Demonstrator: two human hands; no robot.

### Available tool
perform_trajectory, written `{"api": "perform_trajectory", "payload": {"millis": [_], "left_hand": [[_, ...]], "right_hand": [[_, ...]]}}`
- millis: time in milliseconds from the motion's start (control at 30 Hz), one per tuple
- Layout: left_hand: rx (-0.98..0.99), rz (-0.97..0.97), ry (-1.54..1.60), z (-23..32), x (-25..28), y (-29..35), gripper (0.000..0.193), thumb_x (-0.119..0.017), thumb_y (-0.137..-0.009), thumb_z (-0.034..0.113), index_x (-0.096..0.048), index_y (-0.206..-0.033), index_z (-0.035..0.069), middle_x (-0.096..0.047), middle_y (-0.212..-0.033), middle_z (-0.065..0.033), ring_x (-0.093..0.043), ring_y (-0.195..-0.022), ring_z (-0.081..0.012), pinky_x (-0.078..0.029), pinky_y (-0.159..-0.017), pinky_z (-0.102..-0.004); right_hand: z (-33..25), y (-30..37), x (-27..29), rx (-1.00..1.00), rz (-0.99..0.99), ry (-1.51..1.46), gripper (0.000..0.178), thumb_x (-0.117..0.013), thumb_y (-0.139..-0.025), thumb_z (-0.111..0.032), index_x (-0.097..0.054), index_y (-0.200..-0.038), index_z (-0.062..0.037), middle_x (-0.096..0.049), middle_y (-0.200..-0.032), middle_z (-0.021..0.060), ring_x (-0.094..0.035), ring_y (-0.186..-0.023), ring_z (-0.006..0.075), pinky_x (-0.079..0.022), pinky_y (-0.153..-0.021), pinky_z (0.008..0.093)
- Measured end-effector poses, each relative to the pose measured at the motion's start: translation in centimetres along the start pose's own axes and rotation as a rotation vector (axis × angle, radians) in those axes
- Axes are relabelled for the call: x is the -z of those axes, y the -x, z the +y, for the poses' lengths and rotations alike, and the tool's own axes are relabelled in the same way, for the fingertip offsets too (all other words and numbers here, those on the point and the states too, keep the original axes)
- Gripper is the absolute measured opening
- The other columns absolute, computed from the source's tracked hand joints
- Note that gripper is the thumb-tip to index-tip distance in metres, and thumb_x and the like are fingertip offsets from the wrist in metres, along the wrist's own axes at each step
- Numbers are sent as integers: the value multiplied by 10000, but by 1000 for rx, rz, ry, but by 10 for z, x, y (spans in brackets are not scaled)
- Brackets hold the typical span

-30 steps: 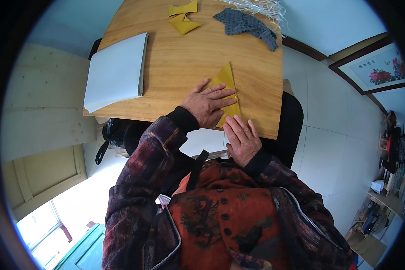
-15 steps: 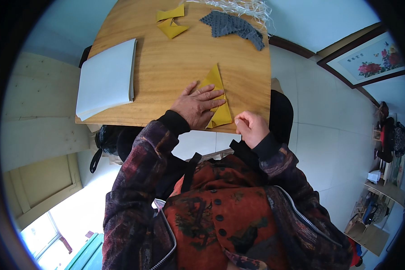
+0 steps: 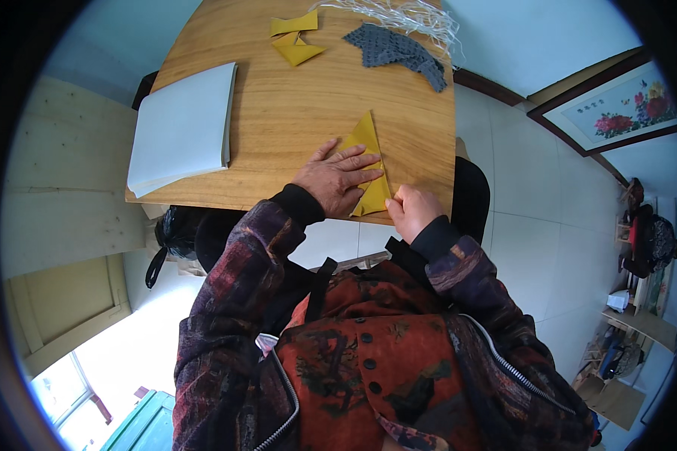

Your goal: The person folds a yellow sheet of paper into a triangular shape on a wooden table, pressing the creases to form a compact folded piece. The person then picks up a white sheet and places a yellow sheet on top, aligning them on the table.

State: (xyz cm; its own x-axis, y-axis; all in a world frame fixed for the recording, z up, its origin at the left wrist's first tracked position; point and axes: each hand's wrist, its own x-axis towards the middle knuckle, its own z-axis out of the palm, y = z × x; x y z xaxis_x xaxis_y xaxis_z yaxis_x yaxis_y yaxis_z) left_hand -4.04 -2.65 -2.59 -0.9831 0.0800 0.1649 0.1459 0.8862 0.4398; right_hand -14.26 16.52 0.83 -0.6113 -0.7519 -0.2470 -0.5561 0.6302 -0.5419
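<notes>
A folded yellow paper triangle lies near the table's front edge, its narrow tip pointing away from me. My left hand rests flat across its left and middle part, fingers stretched out over the folds. At the lower right corner of the paper, my right hand is closed, with its thumb at the paper's edge. Part of the folds is hidden beneath the left hand.
Folded yellow paper pieces lie farther back on the wooden table. A stack of white sheets is on the left. A grey textured cloth and clear shredded strips sit at the back right.
My right hand has moved slightly left and its thumb now meets the paper's corner. The left hand stays on the paper. The whole view has shifted a little.
</notes>
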Motion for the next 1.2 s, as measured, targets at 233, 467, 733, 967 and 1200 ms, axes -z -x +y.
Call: {"api": "perform_trajectory", "payload": {"millis": [233, 467, 733, 967, 1200], "left_hand": [[-33, 32, -29, -5, -5, 1, 459, -606, -857, 219, -592, -1315, 237, -498, -1450, 30, -416, -1376, -210, -207, -1163, -510], [-39, 29, -30, -5, -4, 1, 464, -619, -851, 241, -593, -1314, 240, -495, -1454, 27, -429, -1367, -213, -211, -1162, -509], [-37, 37, -22, -4, -3, 0, 461, -619, -848, 237, -598, -1309, 234, -492, -1458, 25, -433, -1366, -209, -213, -1163, -505], [-27, 32, -24, -3, -1, 0, 461, -613, -847, 229, -601, -1307, 234, -498, -1454, 25, -433, -1366, -205, -206, -1167, -502], [-35, 35, -32, -4, -2, -1, 453, -618, -842, 222, -610, -1295, 228, -509, -1441, 19, -433, -1365, -213, -226, -1156, -508]], "right_hand": [[2, 33, -21, 554, 385, 216, 423, -765, -723, -168, -579, -1082, -44, -596, -1094, 134, -615, -1003, 303, -492, -862, 439], [16, 39, -42, 612, 184, 250, 884, -818, -653, -214, -414, -1417, -28, -386, -1498, 123, -353, -1403, 296, -311, -1124, 460], [19, 40, -43, 576, 122, 307, 879, -796, -698, -292, -390, -1452, -95, -333, -1540, 96, -306, -1428, 262, -261, -1138, 456], [17, 40, -43, 558, 116, 311, 825, -780, -721, -287, -415, -1455, -186, -304, -1551, 87, -275, -1440, 262, -253, -1134, 475], [16, 42, -52, 546, 136, 328, 790, -772, -725, -268, -440, -1442, -285, -273, -1548, 133, -257, -1434, 319, -258, -1106, 557]]}}
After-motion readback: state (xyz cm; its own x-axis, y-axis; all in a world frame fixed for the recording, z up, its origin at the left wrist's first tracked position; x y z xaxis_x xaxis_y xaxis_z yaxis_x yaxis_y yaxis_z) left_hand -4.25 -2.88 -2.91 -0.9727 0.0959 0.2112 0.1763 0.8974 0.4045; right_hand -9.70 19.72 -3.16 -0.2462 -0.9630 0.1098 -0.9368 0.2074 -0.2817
